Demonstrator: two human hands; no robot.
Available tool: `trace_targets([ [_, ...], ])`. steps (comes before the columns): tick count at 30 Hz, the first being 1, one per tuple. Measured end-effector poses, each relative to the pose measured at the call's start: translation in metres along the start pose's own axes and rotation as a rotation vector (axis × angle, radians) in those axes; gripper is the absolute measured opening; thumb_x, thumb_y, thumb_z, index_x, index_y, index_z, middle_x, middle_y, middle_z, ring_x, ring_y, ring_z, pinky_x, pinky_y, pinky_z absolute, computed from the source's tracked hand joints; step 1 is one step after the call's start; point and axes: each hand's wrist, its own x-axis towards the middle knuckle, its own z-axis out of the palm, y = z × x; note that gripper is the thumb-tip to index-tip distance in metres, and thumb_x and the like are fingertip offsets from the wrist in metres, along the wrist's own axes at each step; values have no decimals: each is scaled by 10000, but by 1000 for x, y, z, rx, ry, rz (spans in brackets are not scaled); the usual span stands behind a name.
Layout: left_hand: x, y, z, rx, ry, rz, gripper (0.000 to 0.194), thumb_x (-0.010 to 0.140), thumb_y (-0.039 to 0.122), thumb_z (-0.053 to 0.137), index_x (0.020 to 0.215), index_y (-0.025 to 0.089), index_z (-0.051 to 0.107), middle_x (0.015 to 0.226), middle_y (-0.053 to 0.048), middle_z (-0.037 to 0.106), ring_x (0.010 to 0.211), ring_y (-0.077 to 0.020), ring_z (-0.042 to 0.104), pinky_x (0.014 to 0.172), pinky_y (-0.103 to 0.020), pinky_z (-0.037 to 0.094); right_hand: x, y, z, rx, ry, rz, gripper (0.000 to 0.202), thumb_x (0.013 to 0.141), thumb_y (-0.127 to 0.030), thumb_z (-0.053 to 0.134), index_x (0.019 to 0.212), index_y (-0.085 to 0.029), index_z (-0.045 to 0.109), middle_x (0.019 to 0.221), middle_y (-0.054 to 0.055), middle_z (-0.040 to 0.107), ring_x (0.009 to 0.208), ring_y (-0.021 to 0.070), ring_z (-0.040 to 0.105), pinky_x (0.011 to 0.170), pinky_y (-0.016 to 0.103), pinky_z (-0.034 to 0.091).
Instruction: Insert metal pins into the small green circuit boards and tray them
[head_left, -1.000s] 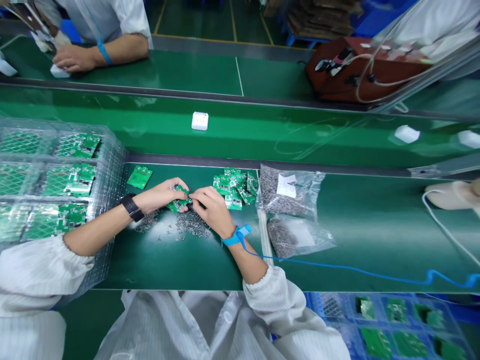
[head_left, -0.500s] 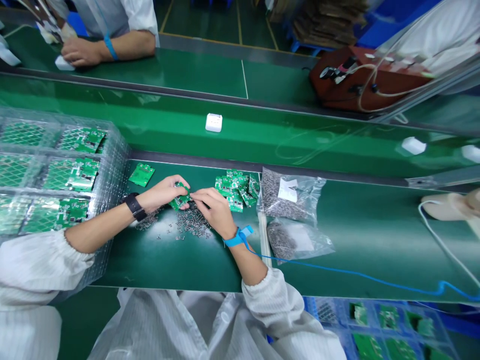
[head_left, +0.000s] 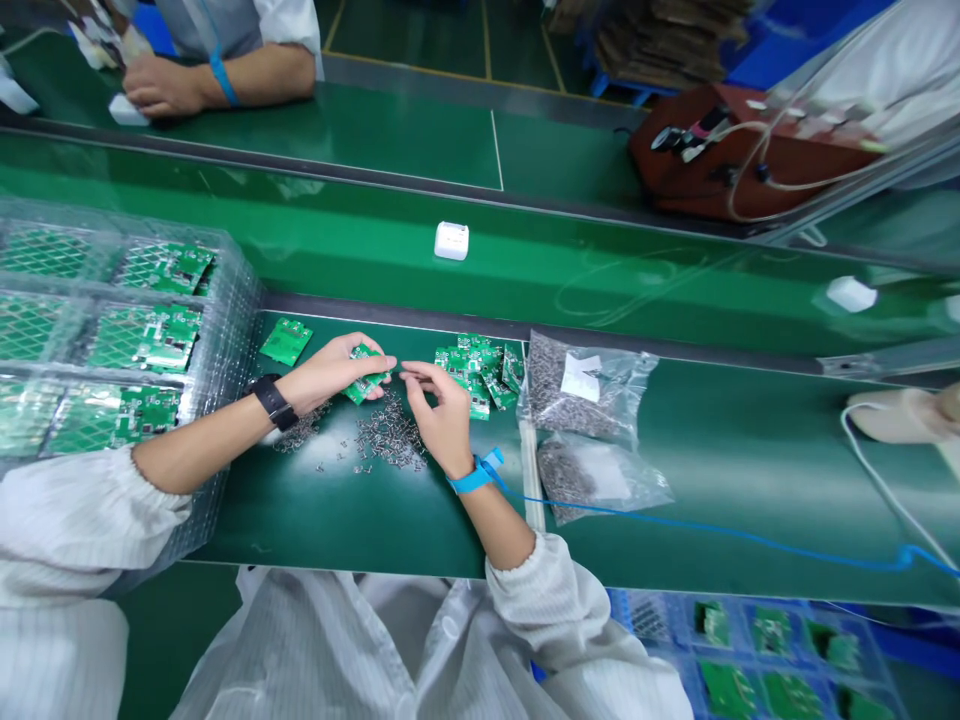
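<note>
On smooth green worktable [head_left: 337, 525], left hand [head_left: 335, 374] gripped green rectangular circuit board [head_left: 359, 388]. Right hand [head_left: 441, 412] had left it, grip unclear.

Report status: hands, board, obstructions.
Left hand holding circuit board. Right hand just apart from it, contents unclear. Small metal parts heaped nearside, no visible blockage.

The right hand [head_left: 444, 415], whose fingertips met the circuit board [head_left: 364, 388] earlier, has drawn off toward 3 o'clock and is now apart from it, just beside its edge. The thumb [head_left: 379, 364] of the left hand [head_left: 330, 372], bent before, now stretches toward 3 o'clock over the board. The white box [head_left: 451, 241] beyond the hands, toward 12 o'clock, has travelled toward 3 o'clock.
</note>
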Motion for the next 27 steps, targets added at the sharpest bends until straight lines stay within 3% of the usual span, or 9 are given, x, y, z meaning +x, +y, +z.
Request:
trace_targets([
  [4, -1, 6, -1, -36, 65, 90, 194, 869, 195, 771, 850, 159, 581, 753, -55, 718, 529, -104, 618, 552, -245, 488, -4, -4, 2, -142, -65, -52, 220, 1006, -172, 527, 1034, -219, 740, 978, 54, 751, 835, 193, 672, 732, 331, 545],
  [13, 2, 8, -5, -72, 183, 140, 242, 822, 139, 783, 865, 180, 548, 722, -23, 713, 549, -134, 666, 555, -247, 516, -27, -7, 29, -240, -405, -250, 261, 1015, -114, 495, 1065, -215, 731, 1017, 63, 737, 967, 226, 630, 951, 388, 507],
  [19, 1, 9, -6, -68, 169, 142, 284, 800, 169, 807, 874, 191, 534, 719, -20, 712, 552, -145, 672, 533, -246, 514, -37, -23, 55, -359, -563, -318, 218, 1030, -137, 515, 1080, -179, 722, 986, 71, 725, 952, 230, 584, 933, 366, 501],
  [24, 2, 7, -6, -58, 151, 169, 267, 806, 179, 799, 875, 191, 541, 724, -18, 712, 564, -144, 674, 543, -256, 522, -40, -40, 81, -518, -691, -367, 178, 1052, -277, 571, 978, -192, 709, 932, 72, 694, 960, 250, 565, 900, 374, 504],
  [27, 4, 6, -7, -56, 146, 178, 279, 799, 181, 811, 878, 194, 544, 731, -11, 711, 571, -143, 677, 547, -261, 532, -38, -46, 89, -583, -733, -345, 127, 1031, -226, 600, 971, -178, 701, 998, 96, 698, 1001, 267, 572, 920, 394, 512],
])
